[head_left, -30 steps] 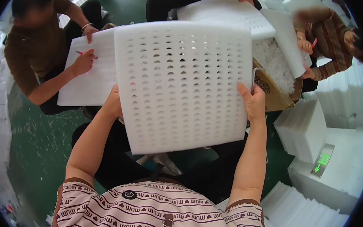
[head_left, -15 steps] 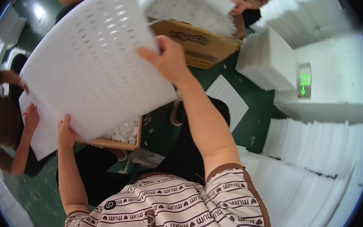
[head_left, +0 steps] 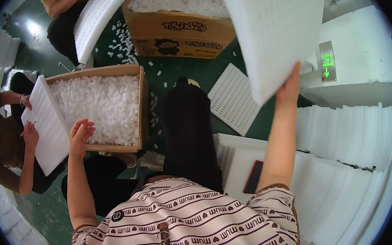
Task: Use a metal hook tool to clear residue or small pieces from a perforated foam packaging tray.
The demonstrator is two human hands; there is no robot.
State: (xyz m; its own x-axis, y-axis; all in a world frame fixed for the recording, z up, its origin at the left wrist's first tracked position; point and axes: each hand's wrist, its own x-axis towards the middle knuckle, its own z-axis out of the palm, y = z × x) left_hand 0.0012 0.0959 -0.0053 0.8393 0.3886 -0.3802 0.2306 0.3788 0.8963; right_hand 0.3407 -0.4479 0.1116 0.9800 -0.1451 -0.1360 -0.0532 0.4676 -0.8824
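Note:
My right hand (head_left: pixel 289 87) grips the lower corner of a large white foam sheet (head_left: pixel 276 41), which hangs tilted at the upper right, partly out of view. Loosely curled and holding nothing, my left hand (head_left: pixel 81 134) hovers over the near left part of an open cardboard box (head_left: pixel 143 118). Small white foam pieces (head_left: pixel 100 106) fill that box. Past its left side, a co-worker's hands (head_left: pixel 30 132) hold another white perforated foam sheet (head_left: pixel 48 129). A third perforated sheet (head_left: pixel 235 100) lies on the green floor, just beyond my knee.
Another box (head_left: pixel 179 38) of foam pieces stands at the back. Beside it a second co-worker holds a foam sheet (head_left: pixel 104 14). Loose foam bits (head_left: pixel 121 45) litter the floor. White sheets (head_left: pixel 342 136) are stacked at right, near a phone (head_left: pixel 253 177) on a white surface. A green sign (head_left: pixel 327 60) shows beyond.
My right hand has swung the foam sheet from the left over to the upper right. My left hand has let go of it, uncovering the box of foam pieces.

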